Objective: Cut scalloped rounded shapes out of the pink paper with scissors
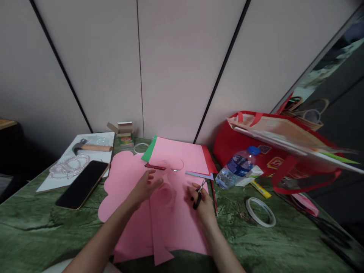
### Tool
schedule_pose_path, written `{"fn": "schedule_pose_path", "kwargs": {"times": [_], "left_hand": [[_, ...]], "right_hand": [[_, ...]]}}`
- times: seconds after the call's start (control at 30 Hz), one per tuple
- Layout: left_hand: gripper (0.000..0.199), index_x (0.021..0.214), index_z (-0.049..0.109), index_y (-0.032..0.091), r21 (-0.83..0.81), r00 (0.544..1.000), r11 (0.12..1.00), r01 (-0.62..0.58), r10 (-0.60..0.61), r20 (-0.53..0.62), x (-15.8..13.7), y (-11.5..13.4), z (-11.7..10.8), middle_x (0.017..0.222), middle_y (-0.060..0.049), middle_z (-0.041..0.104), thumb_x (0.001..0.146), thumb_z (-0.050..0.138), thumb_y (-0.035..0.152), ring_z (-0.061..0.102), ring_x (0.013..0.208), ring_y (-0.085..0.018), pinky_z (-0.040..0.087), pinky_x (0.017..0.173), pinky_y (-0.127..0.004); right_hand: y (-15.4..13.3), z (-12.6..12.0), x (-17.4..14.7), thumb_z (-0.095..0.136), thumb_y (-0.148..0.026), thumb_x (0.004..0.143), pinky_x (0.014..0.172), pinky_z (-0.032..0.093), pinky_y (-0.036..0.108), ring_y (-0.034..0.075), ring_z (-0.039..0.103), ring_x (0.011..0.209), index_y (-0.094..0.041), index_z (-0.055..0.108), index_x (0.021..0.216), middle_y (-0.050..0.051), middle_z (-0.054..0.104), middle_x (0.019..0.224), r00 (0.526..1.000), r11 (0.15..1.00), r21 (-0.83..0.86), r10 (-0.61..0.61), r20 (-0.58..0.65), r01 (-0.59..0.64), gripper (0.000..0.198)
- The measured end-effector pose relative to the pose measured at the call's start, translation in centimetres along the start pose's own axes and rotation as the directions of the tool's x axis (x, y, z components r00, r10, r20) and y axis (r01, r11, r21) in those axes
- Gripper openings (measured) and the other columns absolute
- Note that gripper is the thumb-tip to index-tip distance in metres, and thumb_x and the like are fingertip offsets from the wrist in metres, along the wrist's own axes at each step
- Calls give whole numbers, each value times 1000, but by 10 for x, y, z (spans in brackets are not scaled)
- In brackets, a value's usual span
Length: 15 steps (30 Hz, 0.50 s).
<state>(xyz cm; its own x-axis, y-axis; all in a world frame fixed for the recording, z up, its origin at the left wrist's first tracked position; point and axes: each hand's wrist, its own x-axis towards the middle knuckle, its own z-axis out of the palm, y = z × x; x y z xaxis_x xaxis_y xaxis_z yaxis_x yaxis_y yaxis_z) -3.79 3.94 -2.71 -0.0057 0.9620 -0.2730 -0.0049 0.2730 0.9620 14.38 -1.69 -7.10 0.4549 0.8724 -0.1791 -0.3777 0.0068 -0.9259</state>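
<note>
- Fingers of the left hand (144, 188) are parted and loosely bent, with nothing clearly gripped; those of the right hand (205, 206) curl around small black-handled metal scissors (199, 195).
- Paper cutting seems to be in hand; any further cut would call for a steady left hold and the blades brought to an edge.
- A thin, curled pink paper piece (164, 196) shows between the hands (too blurred to tell whether it touches the left fingers).
- Below lie smooth pink paper sheets (182, 227), on the green wood-grained surface (233, 242).
</note>
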Motion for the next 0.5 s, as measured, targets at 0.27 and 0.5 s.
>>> {"fn": "schedule_pose_path", "kwargs": {"times": [0.27,0.5], "left_hand": [[61,106,55,14,120,983,986,-114,95,155,-4,-14,13,80,-4,57,46,68,9,55,67,-16,45,59,-28],[32,91,62,15,-57,963,970,-236,241,122,5,4,-1,80,-4,64,62,61,29,59,72,-16,45,65,-26]], "right_hand": [[8,11,-11,73,-36,59,53,51,31,16,59,64,-15,58,92,4,62,74,987,993,72,82,138,-92,41],[0,10,-8,66,-37,66,69,49,35,21,57,91,-20,56,94,6,60,93,997,996,79,-38,69,33,34]]}}
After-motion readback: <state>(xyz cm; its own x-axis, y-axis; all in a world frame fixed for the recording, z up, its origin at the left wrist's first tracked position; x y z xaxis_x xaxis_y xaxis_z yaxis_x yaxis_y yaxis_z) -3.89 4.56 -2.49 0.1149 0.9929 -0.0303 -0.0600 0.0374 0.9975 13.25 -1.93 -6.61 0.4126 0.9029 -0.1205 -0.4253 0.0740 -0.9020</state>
